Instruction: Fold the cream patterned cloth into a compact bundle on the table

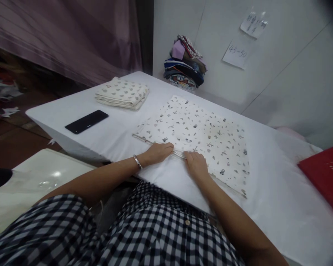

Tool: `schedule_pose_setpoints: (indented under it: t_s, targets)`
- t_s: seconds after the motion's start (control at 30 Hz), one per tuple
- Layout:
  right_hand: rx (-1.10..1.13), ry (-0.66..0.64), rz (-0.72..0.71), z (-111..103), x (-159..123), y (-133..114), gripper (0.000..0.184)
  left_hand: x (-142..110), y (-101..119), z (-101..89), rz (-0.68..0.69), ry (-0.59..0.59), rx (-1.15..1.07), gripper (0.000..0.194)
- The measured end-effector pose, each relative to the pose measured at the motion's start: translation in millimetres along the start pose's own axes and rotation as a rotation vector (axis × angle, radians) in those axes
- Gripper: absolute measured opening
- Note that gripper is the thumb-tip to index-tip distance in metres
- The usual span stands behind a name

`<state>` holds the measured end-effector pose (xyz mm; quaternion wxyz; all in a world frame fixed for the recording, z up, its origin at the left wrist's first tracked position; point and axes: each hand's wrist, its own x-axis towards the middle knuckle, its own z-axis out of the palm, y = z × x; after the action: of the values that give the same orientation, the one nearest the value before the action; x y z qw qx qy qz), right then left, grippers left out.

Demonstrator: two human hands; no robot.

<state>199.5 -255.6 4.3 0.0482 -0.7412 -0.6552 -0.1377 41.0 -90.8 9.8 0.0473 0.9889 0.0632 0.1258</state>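
A white cloth point(199, 133) printed with small dark figures lies spread and layered on the white-covered table point(122, 136). At its near edge, my left hand point(160, 152) is closed with the fingers gripping the hem. A short way to the right, my right hand point(195, 162) grips the same edge, its fingers bent over the fabric. Between the two hands the layered edge is bunched slightly. My thumbs and the undersides of the fingers are hidden.
A black phone point(87, 122) lies at the left, near a folded patterned cloth point(122, 93). Stacked folded fabrics point(184, 66) stand by the wall at the back. A red object point(326, 173) sits at the right edge. A pale surface point(52, 171) stands lower left.
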Motion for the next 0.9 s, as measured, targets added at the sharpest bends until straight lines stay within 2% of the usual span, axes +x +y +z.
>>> schedule_pose_setpoints:
  t_s: [0.2, 0.47, 0.67, 0.9]
  targets:
    - [0.033, 0.025, -0.037, -4, 17, -12, 0.023, 1, 1, -2.2, -0.046, -0.03, -0.004, 0.03]
    - [0.099, 0.029, -0.065, 8, 28, -24, 0.017, 1, 4, -0.9, -0.072, -0.09, 0.013, 0.022]
    - [0.342, 0.126, 0.005, 12, 27, -21, 0.019, 1, 8, -6.2, -0.084, -0.082, -0.022, 0.02]
    - [0.478, 0.122, 0.084, 15, 25, -20, 0.02, 1, 10, -8.0, -0.217, -0.063, 0.023, 0.022]
